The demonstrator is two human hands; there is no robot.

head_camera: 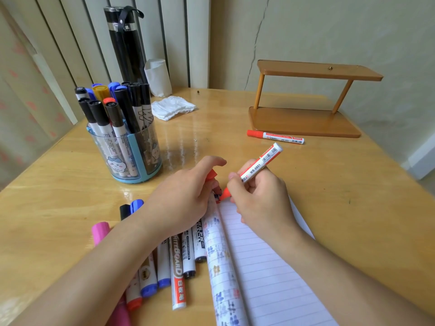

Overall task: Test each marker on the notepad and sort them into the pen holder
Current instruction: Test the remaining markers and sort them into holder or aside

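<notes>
Right hand [256,196]: grip closed around red marker [255,169], uncapped, tip down at top edge of notepad [270,267].
Left hand [186,198]: grip closed on red cap [212,174], hand resting at notepad's rolled-back pages.
Pen holder [127,151]: upright on counter [306,184], well apart to the left, already crowded with markers.
Untested pile [164,267]: loose markers lying beside notepad, partly under left forearm.
Second red marker [275,137]: capped, lying just before wooden stand [306,100].
Risk, stray ink: tip sits at paper's very edge; slip would mark counter or left fingers close by.
Risk, scatter: left forearm over pile; sweep would roll markers off counter.
Risk, holder: little room left; forced insertion could tip it.
Hidden: tip contact with paper, possibly touching, masked by fingers.
Cut off: lower notepad and pile's near end.
Unclear: any test stroke on the page.
</notes>
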